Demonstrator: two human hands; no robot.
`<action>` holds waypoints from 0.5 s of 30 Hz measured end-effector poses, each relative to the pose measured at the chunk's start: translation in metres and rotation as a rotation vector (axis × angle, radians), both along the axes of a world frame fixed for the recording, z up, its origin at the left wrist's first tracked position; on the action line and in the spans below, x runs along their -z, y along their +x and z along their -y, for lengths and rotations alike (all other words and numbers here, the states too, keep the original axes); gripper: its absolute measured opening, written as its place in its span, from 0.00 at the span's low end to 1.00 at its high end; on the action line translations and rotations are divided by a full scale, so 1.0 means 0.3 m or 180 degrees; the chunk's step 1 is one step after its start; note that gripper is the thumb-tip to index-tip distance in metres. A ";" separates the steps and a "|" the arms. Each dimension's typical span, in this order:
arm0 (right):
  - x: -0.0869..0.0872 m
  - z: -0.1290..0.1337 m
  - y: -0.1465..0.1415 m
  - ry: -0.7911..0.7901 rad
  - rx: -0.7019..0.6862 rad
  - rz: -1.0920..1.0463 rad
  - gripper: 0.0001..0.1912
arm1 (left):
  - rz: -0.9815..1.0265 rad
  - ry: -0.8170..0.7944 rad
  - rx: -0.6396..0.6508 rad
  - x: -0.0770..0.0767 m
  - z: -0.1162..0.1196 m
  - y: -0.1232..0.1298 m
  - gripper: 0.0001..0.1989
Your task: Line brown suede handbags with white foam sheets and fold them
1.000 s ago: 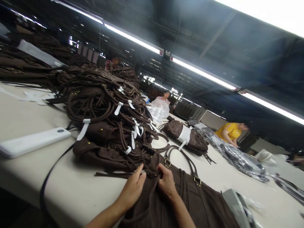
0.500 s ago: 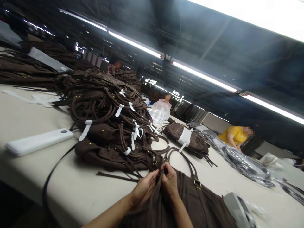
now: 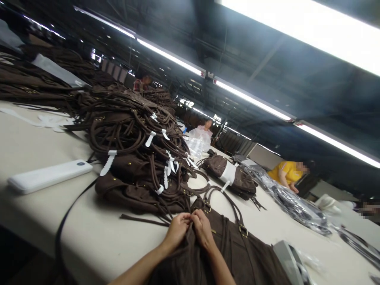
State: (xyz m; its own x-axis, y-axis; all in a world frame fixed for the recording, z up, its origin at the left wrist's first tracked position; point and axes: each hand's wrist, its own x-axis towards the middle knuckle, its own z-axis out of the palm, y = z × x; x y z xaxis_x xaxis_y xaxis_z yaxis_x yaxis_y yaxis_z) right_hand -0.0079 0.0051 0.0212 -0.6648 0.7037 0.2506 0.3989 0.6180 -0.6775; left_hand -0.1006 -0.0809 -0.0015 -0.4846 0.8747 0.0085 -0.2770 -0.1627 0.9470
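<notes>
A dark brown handbag [image 3: 237, 249] with brass-coloured buckles lies at the front edge of the table, its looped handles reaching away from me. My left hand [image 3: 177, 228] pinches the bag's upper edge from the left, fingertips closed. Right beside it, my right hand [image 3: 202, 228] is closed on the same edge, and the fingertips of both hands meet. Whatever small part sits between the fingers is hidden. Just beyond the hands rises a heap of similar brown handbags [image 3: 142, 194], their handles wrapped with white toothed strips [image 3: 108, 163].
A long white device [image 3: 50, 176] lies on the left of the table [image 3: 118, 245]. Farther back are a brown bag with a white band [image 3: 228, 171] and clear plastic wrapping [image 3: 297, 206]. A grey box-like object [image 3: 289, 261] stands at right. A person in yellow [image 3: 286, 174] works beyond.
Both hands have moved slightly left and closer together on the bag's edge. The left hand's fingers, flatter before, are now pinched. The view has shifted a little.
</notes>
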 end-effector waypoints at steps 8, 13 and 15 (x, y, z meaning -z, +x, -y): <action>0.015 -0.068 0.019 -0.0758 -0.0293 -0.0739 0.13 | -0.2848 0.0184 0.0117 -0.069 -0.093 -0.155 0.11; -0.004 -0.075 0.023 -0.0965 -0.0125 -0.0752 0.17 | -0.3979 0.0064 0.0378 -0.072 -0.163 -0.163 0.09; -0.012 -0.074 0.023 -0.0976 -0.0153 -0.0802 0.18 | -0.4279 0.0099 0.0395 -0.068 -0.176 -0.153 0.11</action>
